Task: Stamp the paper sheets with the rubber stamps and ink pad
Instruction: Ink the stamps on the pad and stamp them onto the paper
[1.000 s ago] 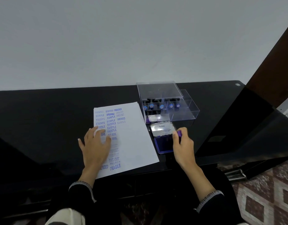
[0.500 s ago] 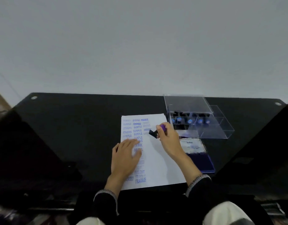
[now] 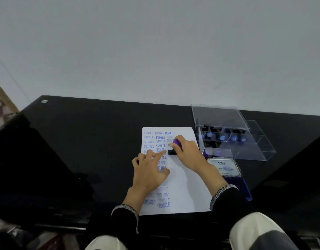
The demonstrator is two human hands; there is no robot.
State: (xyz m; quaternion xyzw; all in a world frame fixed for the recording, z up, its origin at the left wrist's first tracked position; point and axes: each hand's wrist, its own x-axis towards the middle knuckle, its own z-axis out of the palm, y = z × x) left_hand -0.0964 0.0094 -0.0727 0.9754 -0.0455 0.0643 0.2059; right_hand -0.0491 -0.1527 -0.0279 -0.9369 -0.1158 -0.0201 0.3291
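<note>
A white paper sheet (image 3: 184, 186) lies on the black glass table (image 3: 83, 150), its left half covered in blue stamp prints. My right hand (image 3: 190, 154) grips a rubber stamp (image 3: 174, 147) with a purple handle and black base, the base down on the sheet's upper middle. My left hand (image 3: 149, 174) rests flat on the sheet's left side, fingers spread, index fingertip close to the stamp. The open ink pad (image 3: 229, 172) lies just right of the sheet, its lid raised and the blue pad partly hidden behind my right forearm.
A clear plastic box (image 3: 227, 134) holding several more blue-handled stamps stands at the back right, its lid propped on top. The table's front edge runs just above my knees. A patterned carpet (image 3: 0, 109) shows at the far left.
My right hand carried the stamp from the ink pad leftward over the sheet and lowered it onto the paper. My left hand stayed on the sheet. The view swung right to left.
</note>
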